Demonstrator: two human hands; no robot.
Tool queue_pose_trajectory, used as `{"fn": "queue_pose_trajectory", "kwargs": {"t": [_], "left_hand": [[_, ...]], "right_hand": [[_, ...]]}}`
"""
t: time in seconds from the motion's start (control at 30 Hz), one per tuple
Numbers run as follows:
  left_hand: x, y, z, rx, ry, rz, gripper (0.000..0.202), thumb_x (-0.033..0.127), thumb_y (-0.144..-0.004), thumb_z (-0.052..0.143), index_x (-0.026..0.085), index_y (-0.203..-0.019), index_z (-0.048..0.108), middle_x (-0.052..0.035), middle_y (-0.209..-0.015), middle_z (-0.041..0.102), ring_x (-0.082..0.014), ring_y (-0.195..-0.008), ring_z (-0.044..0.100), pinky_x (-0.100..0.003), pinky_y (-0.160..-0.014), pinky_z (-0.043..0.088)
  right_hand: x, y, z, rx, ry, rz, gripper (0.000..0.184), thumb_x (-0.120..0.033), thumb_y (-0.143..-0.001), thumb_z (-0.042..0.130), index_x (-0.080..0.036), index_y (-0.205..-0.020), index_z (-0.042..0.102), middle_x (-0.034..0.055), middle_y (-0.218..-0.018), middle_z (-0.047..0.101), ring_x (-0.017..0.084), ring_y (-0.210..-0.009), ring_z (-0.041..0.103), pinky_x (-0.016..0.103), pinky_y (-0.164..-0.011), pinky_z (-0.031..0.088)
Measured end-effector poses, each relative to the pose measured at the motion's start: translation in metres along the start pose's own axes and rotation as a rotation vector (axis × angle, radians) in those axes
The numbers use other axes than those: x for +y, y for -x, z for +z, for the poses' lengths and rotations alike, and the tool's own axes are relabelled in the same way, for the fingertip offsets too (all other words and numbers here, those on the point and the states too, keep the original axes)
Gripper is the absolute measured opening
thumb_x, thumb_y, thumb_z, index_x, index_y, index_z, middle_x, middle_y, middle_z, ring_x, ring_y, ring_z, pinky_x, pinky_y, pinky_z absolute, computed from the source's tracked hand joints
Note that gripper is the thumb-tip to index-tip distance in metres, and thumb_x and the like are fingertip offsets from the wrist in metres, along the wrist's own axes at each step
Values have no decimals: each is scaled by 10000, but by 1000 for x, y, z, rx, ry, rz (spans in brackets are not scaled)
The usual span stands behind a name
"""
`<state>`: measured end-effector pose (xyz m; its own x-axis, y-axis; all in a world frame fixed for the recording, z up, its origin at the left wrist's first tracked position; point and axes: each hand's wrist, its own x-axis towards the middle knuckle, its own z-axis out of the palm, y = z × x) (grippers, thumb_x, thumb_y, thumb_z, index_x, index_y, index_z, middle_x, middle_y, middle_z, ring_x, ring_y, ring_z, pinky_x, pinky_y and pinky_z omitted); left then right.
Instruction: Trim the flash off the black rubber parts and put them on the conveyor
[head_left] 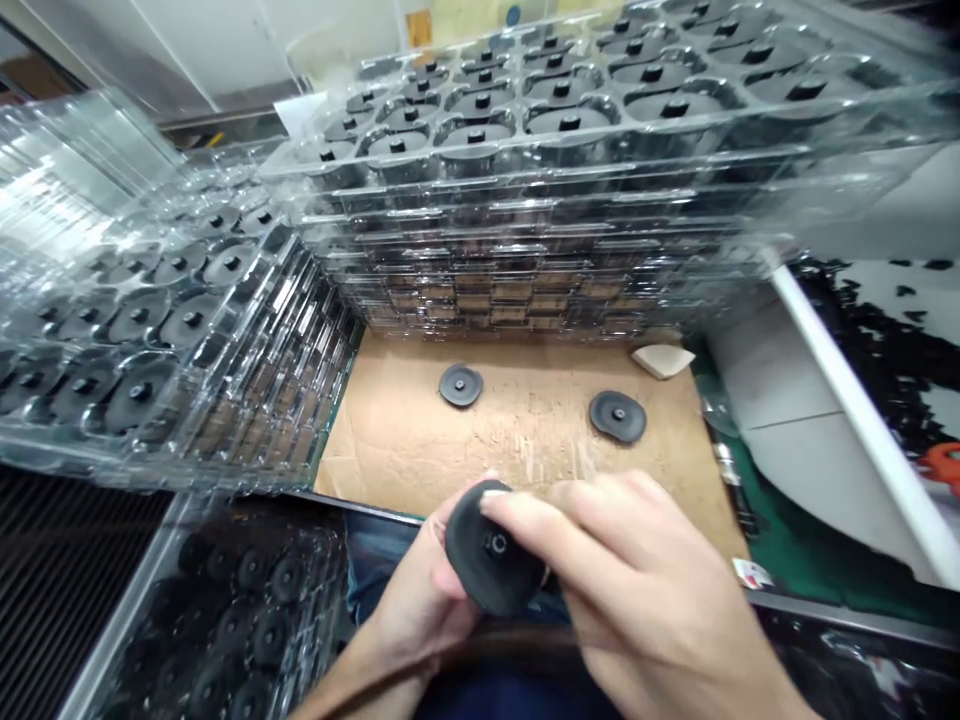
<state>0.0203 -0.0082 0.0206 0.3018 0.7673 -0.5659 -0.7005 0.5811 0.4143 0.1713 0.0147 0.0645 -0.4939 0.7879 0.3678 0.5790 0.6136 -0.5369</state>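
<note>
Left hand and right hand clenched on one black disc; two further discs lying apart on cardboard, beside stacked clear trays.

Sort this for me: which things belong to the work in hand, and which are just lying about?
Belonging: left hand, right hand, the black disc they hold, two black discs on the cardboard sheet, stacked clear trays of discs.
Lying about: beige scrap, small printed card.
</note>
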Motion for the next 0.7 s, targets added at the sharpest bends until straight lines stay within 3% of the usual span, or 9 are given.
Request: {"fn": "queue_pose_trajectory", "kwargs": {"t": [0.07,0.13,0.23,0.33,0.47,0.57,0.63,0.7], "left_hand": [[-1,2,-1,-35,-16,10,467,275,-489,803,163,-925,680,-25,-876,695,-187,-845,614,-261,-780,456],[-1,4,-5,-92,-4,24,541,273,-462,819,154,-967,664,-49,-940,693,-202,-862,623,-258,-772,474],[0,6,-10,-181,80,18,425,247,-581,761,193,-989,654,-50,-981,691,-207,-844,650,-263,-722,509],[0,5,-11,-214,143,5,443,234,-559,775,218,-986,656,-55,-988,695,-228,-849,662,-279,-723,523],[2,3,-7,-190,149,-27,480,208,-530,789,209,-991,656,-63,-971,698,-233,-847,664,-267,-698,529],[3,2,-6,-178,122,-29,480,230,-507,802,204,-967,667,-54,-953,702,-215,-819,667,-255,-691,525],[1,2,-6,-188,103,-33,498,253,-494,808,206,-970,667,-53,-959,701,-220,-824,665,-256,-698,517],[-1,2,-5,-224,95,-31,537,281,-494,807,214,-1004,653,-53,-974,695,-226,-842,659,-273,-729,506]], "right_hand": [[5,-13,1,-11,-101,-157,316,-159,-900,346,-207,-944,655,19,-653,591,140,-578,466,281,-545,333],[14,-19,5,-19,-178,-162,302,-144,-887,370,-221,-956,654,11,-690,608,133,-616,492,279,-577,357],[32,-6,18,89,-208,155,246,-156,-872,438,-216,-1028,618,21,-832,645,138,-726,568,266,-632,429],[47,26,43,85,-301,439,209,-237,-879,473,-225,-1038,609,37,-997,652,155,-880,613,238,-668,502],[59,64,70,-112,-365,482,236,-270,-876,461,-220,-1024,639,35,-953,686,174,-870,652,266,-722,546],[58,69,60,-90,-342,519,237,-285,-865,472,-206,-1002,649,40,-942,697,189,-842,666,267,-679,561],[49,60,40,18,-270,560,238,-285,-861,485,-220,-1046,620,40,-1010,678,192,-883,653,259,-679,554],[35,44,18,148,-202,492,256,-249,-857,496,-253,-1100,578,28,-1055,656,180,-899,637,244,-672,533]]}}
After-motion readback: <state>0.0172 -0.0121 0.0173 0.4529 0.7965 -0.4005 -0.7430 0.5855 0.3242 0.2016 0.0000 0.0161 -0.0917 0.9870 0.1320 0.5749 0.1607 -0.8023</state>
